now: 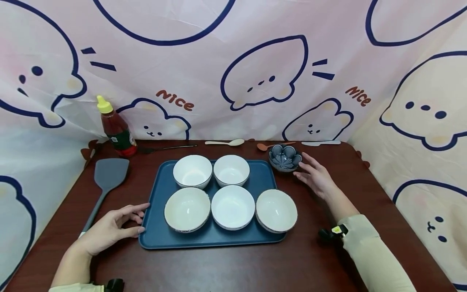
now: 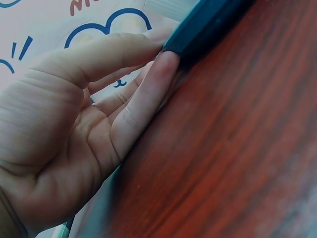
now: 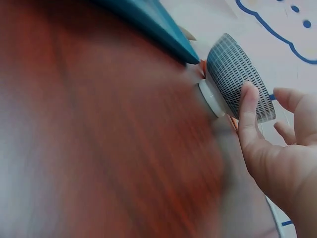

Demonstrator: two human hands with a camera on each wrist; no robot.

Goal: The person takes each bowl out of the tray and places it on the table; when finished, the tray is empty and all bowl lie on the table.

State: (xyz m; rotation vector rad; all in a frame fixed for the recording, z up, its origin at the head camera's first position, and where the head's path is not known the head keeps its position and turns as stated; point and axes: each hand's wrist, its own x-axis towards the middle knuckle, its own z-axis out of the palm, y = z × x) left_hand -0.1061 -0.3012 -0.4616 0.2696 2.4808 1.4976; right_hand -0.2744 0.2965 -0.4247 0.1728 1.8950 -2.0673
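Observation:
My left hand (image 1: 106, 229) holds the left rim of the blue tray (image 1: 251, 239), its fingertips right at the edge in the left wrist view. On the tray stand several white bowls: two at the back, and a front row whose rightmost bowl (image 1: 276, 211) overlaps the right rim. Beyond the tray's back right corner a dark blue-grey bowl (image 1: 283, 160) sits upright, with petal shapes inside. My right hand (image 1: 317, 178) is at this bowl's right side, fingers spread near the rim. In the right wrist view, the thumb overlaps its small-patterned outer wall (image 3: 228, 69).
A grey spatula (image 1: 111, 170) lies left of the tray, with a yellow-capped sauce bottle (image 1: 118, 132) behind. Along the back wall lie a dark fork (image 1: 164, 148), a cream spoon (image 1: 226, 142), a brown spoon (image 1: 264, 147) and a white knife (image 1: 321, 143).

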